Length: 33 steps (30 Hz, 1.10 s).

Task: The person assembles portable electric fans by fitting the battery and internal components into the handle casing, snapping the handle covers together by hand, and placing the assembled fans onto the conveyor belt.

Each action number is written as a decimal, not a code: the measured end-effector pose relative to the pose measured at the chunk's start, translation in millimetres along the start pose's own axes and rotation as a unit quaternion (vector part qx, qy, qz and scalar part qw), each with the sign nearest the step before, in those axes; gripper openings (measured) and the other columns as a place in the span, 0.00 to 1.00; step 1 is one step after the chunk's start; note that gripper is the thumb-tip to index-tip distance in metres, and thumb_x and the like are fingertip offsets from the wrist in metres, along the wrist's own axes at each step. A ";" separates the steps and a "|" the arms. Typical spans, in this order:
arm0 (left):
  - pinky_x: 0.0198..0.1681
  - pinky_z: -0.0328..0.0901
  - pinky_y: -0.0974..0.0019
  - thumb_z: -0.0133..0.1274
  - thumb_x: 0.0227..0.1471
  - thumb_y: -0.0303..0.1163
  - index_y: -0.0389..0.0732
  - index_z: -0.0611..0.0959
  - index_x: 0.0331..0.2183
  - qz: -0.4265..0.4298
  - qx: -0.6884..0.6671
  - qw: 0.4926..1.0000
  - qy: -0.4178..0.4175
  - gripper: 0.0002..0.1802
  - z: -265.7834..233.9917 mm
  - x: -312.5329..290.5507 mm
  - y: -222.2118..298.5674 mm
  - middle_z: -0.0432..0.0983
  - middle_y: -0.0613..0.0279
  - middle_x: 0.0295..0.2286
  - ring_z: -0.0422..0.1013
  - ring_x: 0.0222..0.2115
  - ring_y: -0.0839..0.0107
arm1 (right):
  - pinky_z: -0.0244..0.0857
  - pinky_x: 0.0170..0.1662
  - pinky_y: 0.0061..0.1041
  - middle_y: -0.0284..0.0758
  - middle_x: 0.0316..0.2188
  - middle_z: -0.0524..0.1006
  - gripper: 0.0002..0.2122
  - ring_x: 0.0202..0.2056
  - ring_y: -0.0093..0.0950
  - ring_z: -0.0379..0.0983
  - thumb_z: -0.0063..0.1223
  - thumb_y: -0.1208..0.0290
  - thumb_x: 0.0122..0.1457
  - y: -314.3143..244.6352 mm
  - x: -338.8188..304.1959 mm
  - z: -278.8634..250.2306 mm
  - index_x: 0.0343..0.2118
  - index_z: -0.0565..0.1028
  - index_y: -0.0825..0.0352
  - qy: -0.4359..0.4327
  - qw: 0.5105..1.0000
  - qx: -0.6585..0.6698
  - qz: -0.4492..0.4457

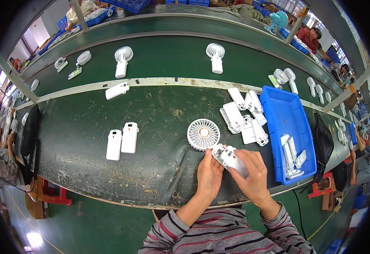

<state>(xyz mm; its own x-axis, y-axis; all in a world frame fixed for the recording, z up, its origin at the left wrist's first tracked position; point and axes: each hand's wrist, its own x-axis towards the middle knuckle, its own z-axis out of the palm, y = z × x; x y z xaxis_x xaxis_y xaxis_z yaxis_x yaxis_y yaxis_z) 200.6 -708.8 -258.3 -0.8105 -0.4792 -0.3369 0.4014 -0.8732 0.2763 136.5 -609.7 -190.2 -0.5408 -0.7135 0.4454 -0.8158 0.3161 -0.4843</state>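
As the left fingers (207, 160) and right fingers (248, 160) hold the white handheld fan (203, 133), they partly cover its handle (233, 161).

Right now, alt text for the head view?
The left hand and right hand hold a white casing beside a round fan head over a scuffed green bench. Farther right: loose casings and a blue bin holding white parts; more casings lie left.
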 end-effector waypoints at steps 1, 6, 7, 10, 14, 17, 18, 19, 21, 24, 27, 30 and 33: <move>0.53 0.59 0.64 0.41 0.60 0.44 0.34 0.70 0.46 0.001 -0.001 1.000 0.000 0.22 -1.0 -0.3 -1.4 0.69 0.56 0.45 0.65 0.47 0.69 | 0.66 0.37 0.32 0.40 0.37 0.73 0.22 0.36 0.38 0.69 0.63 0.78 0.38 -0.1 2.1 2.8 0.41 0.73 0.69 -0.003 1.000 -0.015 -0.006; 0.50 0.60 0.65 0.42 0.59 0.44 0.36 0.71 0.45 -0.003 -0.001 1.000 0.025 0.22 -0.2 -0.8 -3.6 0.69 0.60 0.43 0.66 0.44 0.72 | 0.66 0.37 0.32 0.39 0.37 0.73 0.21 0.36 0.37 0.68 0.63 0.77 0.38 3.5 8.0 14.2 0.40 0.74 0.70 -0.046 0.998 -0.041 0.005; 0.49 0.60 0.66 0.43 0.59 0.43 0.36 0.71 0.44 -0.005 -0.007 0.999 0.034 0.20 0.4 -0.5 -3.8 0.70 0.61 0.43 0.66 0.43 0.73 | 0.66 0.36 0.32 0.39 0.37 0.73 0.21 0.36 0.37 0.68 0.63 0.77 0.38 4.5 8.3 14.8 0.40 0.74 0.70 -0.053 0.997 -0.050 0.005; 0.45 0.63 0.70 0.47 0.58 0.35 0.36 0.74 0.42 -0.007 0.022 0.999 0.034 0.14 -3.5 -0.5 -6.0 0.72 0.63 0.39 0.68 0.39 0.77 | 0.66 0.36 0.33 0.40 0.36 0.73 0.21 0.35 0.37 0.68 0.63 0.77 0.39 6.6 7.2 14.5 0.40 0.74 0.71 -0.077 0.996 -0.051 0.008; 0.40 0.63 0.74 0.49 0.55 0.27 0.35 0.75 0.41 0.003 0.089 0.996 0.020 0.11 -3.8 1.7 -10.4 0.74 0.66 0.36 0.68 0.35 0.81 | 0.65 0.36 0.33 0.40 0.36 0.73 0.21 0.35 0.38 0.68 0.63 0.76 0.39 3.2 6.9 11.9 0.40 0.74 0.72 -0.083 0.995 -0.054 0.007; 0.39 0.63 0.76 0.50 0.54 0.24 0.35 0.74 0.42 -0.004 0.100 0.995 0.018 0.12 -4.5 3.2 -11.0 0.74 0.66 0.34 0.69 0.34 0.82 | 0.65 0.36 0.34 0.41 0.36 0.72 0.20 0.35 0.38 0.67 0.63 0.76 0.39 -0.6 8.1 11.3 0.40 0.74 0.72 -0.085 0.994 -0.061 0.021; 0.39 0.63 0.76 0.50 0.54 0.24 0.35 0.74 0.42 -0.002 0.104 0.994 0.017 0.12 -3.3 2.1 -10.7 0.74 0.66 0.35 0.68 0.34 0.82 | 0.65 0.36 0.34 0.42 0.36 0.72 0.20 0.35 0.38 0.67 0.62 0.76 0.40 -1.6 8.7 10.9 0.40 0.74 0.72 -0.088 0.994 -0.065 0.021; 0.39 0.63 0.75 0.50 0.54 0.25 0.34 0.74 0.42 -0.001 0.109 0.994 0.016 0.12 -2.3 1.0 -10.3 0.74 0.66 0.35 0.68 0.34 0.82 | 0.65 0.36 0.34 0.42 0.36 0.72 0.20 0.35 0.38 0.67 0.62 0.76 0.40 -2.7 9.3 10.6 0.40 0.74 0.73 -0.091 0.993 -0.069 0.022; 0.39 0.63 0.75 0.51 0.54 0.25 0.35 0.74 0.42 -0.008 0.104 0.994 0.020 0.12 -1.1 1.1 -9.9 0.74 0.66 0.35 0.69 0.34 0.82 | 0.65 0.37 0.34 0.42 0.36 0.72 0.20 0.35 0.39 0.67 0.62 0.76 0.40 -5.0 12.6 10.6 0.40 0.74 0.73 -0.092 0.993 -0.073 0.023; 0.39 0.64 0.75 0.51 0.54 0.25 0.34 0.74 0.42 -0.012 0.093 0.995 0.025 0.13 0.2 1.1 -9.8 0.74 0.66 0.35 0.69 0.35 0.82 | 0.65 0.37 0.34 0.42 0.36 0.72 0.19 0.35 0.39 0.67 0.61 0.76 0.41 -3.9 12.9 11.8 0.40 0.74 0.73 -0.097 0.992 -0.080 0.021; 0.38 0.64 0.76 0.51 0.53 0.25 0.34 0.75 0.42 -0.013 0.080 0.996 0.030 0.12 1.1 1.2 -8.8 0.75 0.66 0.35 0.69 0.34 0.82 | 0.64 0.37 0.35 0.43 0.37 0.72 0.19 0.36 0.40 0.67 0.60 0.76 0.41 -0.1 10.3 14.4 0.40 0.73 0.73 -0.106 0.991 -0.083 0.020; 0.37 0.64 0.76 0.51 0.53 0.24 0.34 0.75 0.41 -0.008 0.086 0.995 0.039 0.12 0.0 2.9 -11.6 0.75 0.66 0.34 0.69 0.34 0.82 | 0.64 0.38 0.35 0.43 0.37 0.71 0.20 0.37 0.40 0.67 0.60 0.77 0.42 3.5 6.0 15.9 0.41 0.73 0.74 -0.114 0.990 -0.077 0.027; 0.36 0.64 0.76 0.51 0.52 0.22 0.34 0.75 0.40 -0.003 0.104 0.994 0.041 0.11 0.8 5.9 -13.1 0.75 0.65 0.34 0.69 0.34 0.82 | 0.64 0.40 0.36 0.44 0.38 0.70 0.21 0.38 0.42 0.66 0.59 0.77 0.42 5.3 -1.0 22.0 0.42 0.71 0.75 -0.103 0.990 -0.096 0.022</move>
<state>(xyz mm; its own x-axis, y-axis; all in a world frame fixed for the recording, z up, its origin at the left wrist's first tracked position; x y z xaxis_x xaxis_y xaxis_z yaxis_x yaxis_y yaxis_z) 190.3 -700.1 -263.2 -0.7710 -0.4879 -0.4093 0.2937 -0.8427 0.4513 137.2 -621.1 -209.8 -0.5399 -0.8024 0.2544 -0.8268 0.4489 -0.3389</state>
